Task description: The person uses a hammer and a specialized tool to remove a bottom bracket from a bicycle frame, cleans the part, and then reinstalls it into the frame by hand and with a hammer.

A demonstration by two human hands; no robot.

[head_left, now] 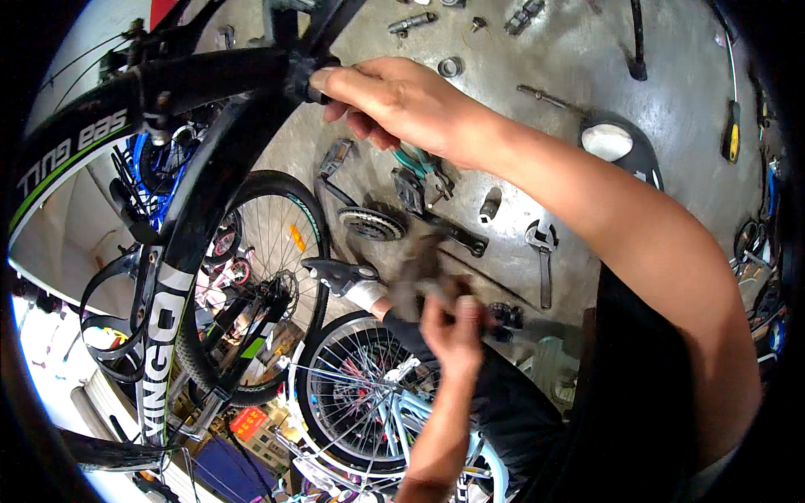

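Observation:
A black bicycle frame (220, 159) fills the left side. My right hand (402, 105) reaches across from the right. Its thumb and fingers close round a dark round fitting (317, 84) at the bottom bracket, where the frame's tubes meet. Most of that fitting is hidden by the fingers. Lower down, my left hand (453, 331) grips a dark greyish tool (419, 285), too smeared by motion to name. On the floor between the hands lie a crank with chainring (371, 223), a separate black crank arm (459, 236) and pliers with teal handles (425, 161).
An adjustable wrench (545, 264), a socket (490, 204), a metal ring (451, 67) and a screwdriver (733, 138) lie on the concrete floor (520, 142). My shoe (340, 275) rests beside a knobbly tyre (322, 226). A light blue bicycle (402, 411) stands low in the middle.

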